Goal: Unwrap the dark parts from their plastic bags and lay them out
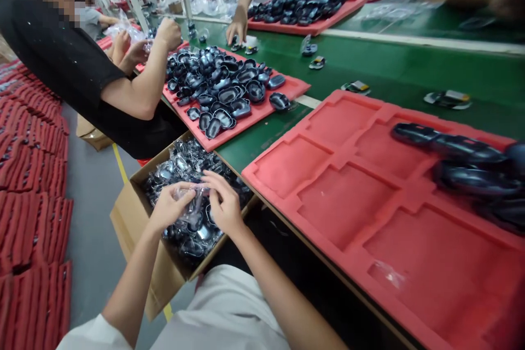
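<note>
Over an open cardboard box (164,287), my left hand (172,206) is closed on a small clear plastic bag (192,197), thumb against fingers. My right hand (225,202) pinches the other side of the same bag, its fingers fairly straight. Whether anything lies inside the bag I cannot make out. Below both hands, the box is filled with glossy dark-blue plastic shells (203,232), many wrapped in clear film.
Right of the box, a red foam tray (328,202) with recesses lies on the green table (410,74), dark shells (471,175) at its right end. Another red tray (293,87) carries heaped shells. A co-worker's arm (139,90) is at left; red trays (33,219) stack on the floor.
</note>
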Demonstrator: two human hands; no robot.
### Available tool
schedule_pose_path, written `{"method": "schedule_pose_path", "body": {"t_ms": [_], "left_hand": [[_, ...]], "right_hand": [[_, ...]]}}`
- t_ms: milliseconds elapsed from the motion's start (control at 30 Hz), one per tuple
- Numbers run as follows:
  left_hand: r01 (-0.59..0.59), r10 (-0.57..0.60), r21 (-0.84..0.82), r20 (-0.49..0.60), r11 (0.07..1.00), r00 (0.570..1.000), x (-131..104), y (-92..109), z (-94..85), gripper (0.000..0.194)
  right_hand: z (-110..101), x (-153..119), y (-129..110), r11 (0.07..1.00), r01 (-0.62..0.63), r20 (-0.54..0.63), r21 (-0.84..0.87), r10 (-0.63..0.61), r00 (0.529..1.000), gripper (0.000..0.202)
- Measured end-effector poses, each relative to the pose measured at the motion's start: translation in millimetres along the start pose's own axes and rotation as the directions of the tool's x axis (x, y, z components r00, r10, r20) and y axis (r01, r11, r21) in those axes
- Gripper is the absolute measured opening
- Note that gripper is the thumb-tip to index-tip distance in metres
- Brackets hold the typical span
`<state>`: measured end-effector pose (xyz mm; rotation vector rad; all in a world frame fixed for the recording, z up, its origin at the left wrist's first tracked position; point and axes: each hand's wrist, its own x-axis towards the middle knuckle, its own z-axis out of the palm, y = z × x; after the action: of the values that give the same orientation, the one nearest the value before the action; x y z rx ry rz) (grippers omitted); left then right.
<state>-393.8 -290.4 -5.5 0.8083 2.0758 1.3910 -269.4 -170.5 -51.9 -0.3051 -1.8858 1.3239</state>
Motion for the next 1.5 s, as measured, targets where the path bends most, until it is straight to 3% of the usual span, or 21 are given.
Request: {"method": "schedule_pose_path", "body": {"t_ms": [67, 167, 267, 400, 500, 600, 700, 867, 1100, 1167, 1267, 1400, 1500], "left_hand": [[-0.071, 0.075, 0.03, -0.124, 0.997, 0.989, -3.1, -0.6, 10.7, 0.03], [-0.106, 0.114, 0.047, -0.233, 0.993, 0.966, -10.7, -1.3, 21.3, 0.027], [-0.042, 0.043, 0.011, -0.173, 0.999, 0.984, -19.3, -1.2, 22.5, 0.027], [0.036, -0.039, -0.045, -0.074, 0.998, 0.997, -29.1, -2.3, 19.9, 0.031], [0.05, -0.059, -0.078, -0.111, 0.996, 0.992, -33.3, -6.1, 20.1, 0.034], [0.066, -0.084, -0.084, -0.228, 0.994, 0.97, -35.7, -11.7, 18.2, 0.031], [0.067, -0.085, -0.07, -0.301, 0.995, 0.95, -37.8, -17.4, 10.9, 0.034], [0.101, -0.129, -0.099, -0.33, 0.99, 0.935, -38.9, -28.9, -3.4, 0.042], [0.118, -0.159, -0.141, -0.328, 0.983, 0.931, -37.5, -39.7, -8.2, 0.042], [0.122, -0.162, -0.138, -0.333, 0.983, 0.929, -38.2, -40.5, -8.2, 0.04], [0.117, -0.158, -0.127, -0.395, 0.985, 0.905, -39.8, -42.3, -11.1, 0.036], [0.099, -0.129, -0.087, -0.491, 0.991, 0.862, -40.7, -46.1, -20.5, 0.031], [0.132, -0.154, -0.079, -0.461, 0.988, 0.874, -40.7, -47.7, -25.5, 0.03]], "right_hand": [[-1.0, -8.0, -6.9, 0.989, -0.143, -0.128, -0.048, 0.136, 0.982, 0.02], [-4.6, -13.4, -11.4, 0.981, -0.134, 0.043, -0.144, 0.141, 0.989, 0.022], [-7.0, -14.5, -9.2, 0.988, -0.08, 0.164, -0.132, 0.102, 0.981, 0.034], [-4.5, -14.4, 3.0, 0.969, -0.235, 0.135, 0.073, 0.223, 0.965, 0.042], [-1.4, -15.4, 8.5, 0.95, -0.288, 0.087, 0.122, 0.278, 0.957, 0.043], [0.1, -19.1, 3.3, 0.98, -0.196, 0.072, 0.029, 0.193, 0.979, 0.031], [2.5, -21.5, -3.2, 0.994, -0.057, 0.18, -0.097, 0.074, 0.981, 0.016], [8.0, -6.9, 7.2, 0.958, -0.196, -0.01, -0.208, 0.198, 0.98, 0.026], [21.5, 1.0, 13.9, 0.972, -0.085, 0.255, -0.22, 0.141, 0.957, 0.025], [24.6, -3.2, 15.8, 0.955, -0.08, 0.238, -0.286, 0.152, 0.959, 0.031], [23.2, -3.5, 21.5, 0.914, -0.149, 0.12, -0.377, 0.208, 0.971, 0.04], [22.9, 5.9, 23.5, 0.913, -0.117, 0.218, -0.39, 0.215, 0.952, 0.028], [30.0, 13.3, 20.8, 0.875, -0.144, 0.209, -0.462, 0.265, 0.941, 0.018]]}}
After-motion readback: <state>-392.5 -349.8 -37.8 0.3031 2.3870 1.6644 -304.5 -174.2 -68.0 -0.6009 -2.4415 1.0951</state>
